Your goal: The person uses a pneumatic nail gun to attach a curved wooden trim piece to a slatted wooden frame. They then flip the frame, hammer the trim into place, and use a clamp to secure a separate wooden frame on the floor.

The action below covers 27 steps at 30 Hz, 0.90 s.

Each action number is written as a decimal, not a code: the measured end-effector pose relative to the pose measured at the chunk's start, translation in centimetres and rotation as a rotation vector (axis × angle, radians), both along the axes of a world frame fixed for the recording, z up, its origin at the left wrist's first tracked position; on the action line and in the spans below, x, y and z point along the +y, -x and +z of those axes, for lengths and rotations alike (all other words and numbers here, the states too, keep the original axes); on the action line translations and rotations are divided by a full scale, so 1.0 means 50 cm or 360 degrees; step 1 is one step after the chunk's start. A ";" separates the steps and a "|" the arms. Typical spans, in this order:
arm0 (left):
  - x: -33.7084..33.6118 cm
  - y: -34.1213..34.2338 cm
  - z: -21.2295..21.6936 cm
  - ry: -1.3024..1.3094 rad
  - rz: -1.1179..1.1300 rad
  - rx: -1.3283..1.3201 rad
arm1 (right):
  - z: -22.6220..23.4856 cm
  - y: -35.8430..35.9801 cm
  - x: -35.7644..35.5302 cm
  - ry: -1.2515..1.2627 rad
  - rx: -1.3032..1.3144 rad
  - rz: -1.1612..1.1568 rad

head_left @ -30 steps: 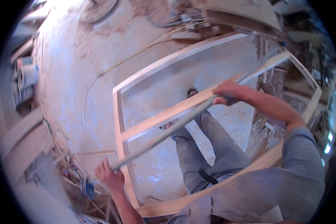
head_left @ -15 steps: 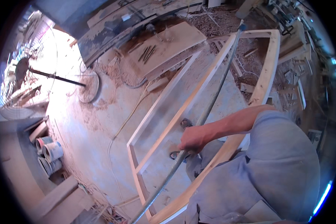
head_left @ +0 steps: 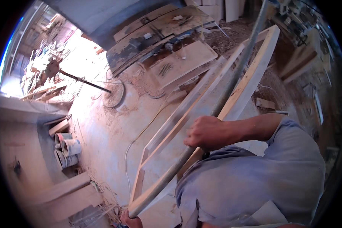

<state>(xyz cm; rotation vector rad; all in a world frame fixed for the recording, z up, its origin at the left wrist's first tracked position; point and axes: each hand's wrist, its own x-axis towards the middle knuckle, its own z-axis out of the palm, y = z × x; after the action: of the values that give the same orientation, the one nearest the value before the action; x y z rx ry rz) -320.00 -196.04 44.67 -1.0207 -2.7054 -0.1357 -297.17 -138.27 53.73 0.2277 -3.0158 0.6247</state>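
My right hand (head_left: 204, 133) is closed around a long grey metal pipe (head_left: 231, 81), with its forearm reaching across from the right. The pipe slants from the top right to the lower left. At its lower end my left hand (head_left: 131, 220) shows only in part, with its fingers curled at the pipe's end. Close beneath the pipe is a long wooden frame (head_left: 170, 137) of pale bars, with a lengthwise middle bar and short end pieces. It looks tilted up on one side. The pipe and my right arm hide part of the frame's near bar.
A fan on a round-based stand (head_left: 116, 97) is at the left. Several stacked buckets (head_left: 70, 147) lie beside a low wall. A yellow-white cable (head_left: 140, 133) crosses the dusty floor. Beyond are a pale board (head_left: 186, 62) and a workbench (head_left: 155, 32); wood scraps (head_left: 266, 103) lie at the right.
The pipe's upper end has swung toward me and out of view. The frame has tilted and looks narrower. My left hand has appeared at the pipe's lower end; my right hand keeps its grip.
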 end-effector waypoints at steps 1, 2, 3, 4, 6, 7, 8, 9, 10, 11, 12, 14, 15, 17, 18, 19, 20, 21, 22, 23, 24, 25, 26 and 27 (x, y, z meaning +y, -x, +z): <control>-0.009 0.008 -0.010 -0.0052 -0.0033 -0.0003 | 0.012 0.001 -0.004 -0.0055 0.0017 0.0000; -0.021 0.013 -0.020 -0.0092 -0.0065 0.0007 | 0.022 0.000 -0.011 -0.0108 0.0036 -0.0004; -0.052 0.019 -0.037 -0.0101 -0.0128 0.0031 | 0.029 0.007 -0.020 -0.0160 0.0073 -0.0007; -0.084 0.023 -0.054 -0.0110 -0.0184 0.0054 | 0.034 0.014 -0.030 -0.0175 0.0032 0.0023; -0.085 0.031 -0.049 -0.0087 -0.0085 0.0036 | 0.029 0.028 -0.054 -0.0209 -0.0055 0.0056; -0.020 0.004 -0.018 -0.0068 0.0057 -0.0028 | 0.020 0.029 -0.060 -0.0187 -0.0049 0.0060; 0.014 -0.020 0.011 -0.0038 0.0206 -0.0082 | 0.026 0.038 -0.067 -0.0220 -0.0045 0.0034; 0.011 -0.027 0.012 -0.0074 0.0198 -0.0007 | 0.034 0.043 -0.074 -0.0248 -0.0043 0.0010; -0.004 -0.003 0.004 -0.0055 0.0207 0.0056 | 0.039 0.051 -0.080 -0.0278 -0.0041 -0.0015; -0.021 0.027 -0.003 -0.0039 0.0216 0.0121 | 0.039 0.062 -0.086 -0.0273 0.0004 -0.0061; -0.008 0.055 0.002 -0.0031 0.0224 0.0191 | 0.041 0.075 -0.088 -0.0276 0.0054 -0.0109; 0.025 0.107 0.010 -0.0273 0.0148 0.0223 | 0.039 0.099 -0.092 -0.0293 0.0085 -0.0203; 0.036 0.145 0.018 -0.0211 0.0092 0.0170 | 0.034 0.102 -0.094 -0.0298 0.0064 -0.0262; 0.017 0.238 0.002 0.0021 -0.0013 0.0131 | 0.023 0.113 -0.096 -0.0295 0.0057 -0.0329; 0.011 0.286 0.009 0.0197 -0.0066 0.0147 | 0.017 0.120 -0.105 -0.0286 0.0071 -0.0344; 0.008 0.328 0.015 0.0364 -0.0125 0.0166 | 0.014 0.127 -0.112 -0.0275 0.0086 -0.0359; -0.002 0.347 0.019 0.0170 -0.0209 -0.0205 | 0.012 0.134 -0.117 -0.0239 0.0043 -0.0415; 0.084 0.324 0.079 -0.0062 -0.0273 -0.0636 | 0.008 0.136 -0.122 -0.0212 -0.0038 -0.0470; 0.169 0.307 0.146 -0.0269 -0.0290 -0.1025 | 0.004 0.138 -0.126 -0.0183 -0.0117 -0.0521; 0.253 0.272 0.188 -0.0523 -0.0368 -0.1164 | 0.003 0.147 -0.131 -0.0118 -0.0179 -0.0528; 0.348 0.243 0.211 -0.0775 -0.0475 -0.1345 | -0.012 0.149 -0.130 -0.0063 -0.0269 -0.0545; 0.442 0.217 0.235 -0.1003 -0.0591 -0.1528 | -0.024 0.149 -0.130 -0.0010 -0.0359 -0.0560; 0.512 0.212 0.234 -0.0629 -0.0744 -0.1265 | -0.031 0.129 -0.125 0.0046 -0.0422 -0.0633; 0.589 0.183 0.227 -0.0507 -0.0878 -0.0737 | -0.040 0.108 -0.126 0.0098 -0.0491 -0.0711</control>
<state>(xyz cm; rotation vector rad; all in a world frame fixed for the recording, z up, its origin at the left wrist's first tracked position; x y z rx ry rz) -329.17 -166.61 56.01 -1.7667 -2.5477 -0.9728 -302.55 -144.57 51.73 -0.5814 -3.1521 0.7588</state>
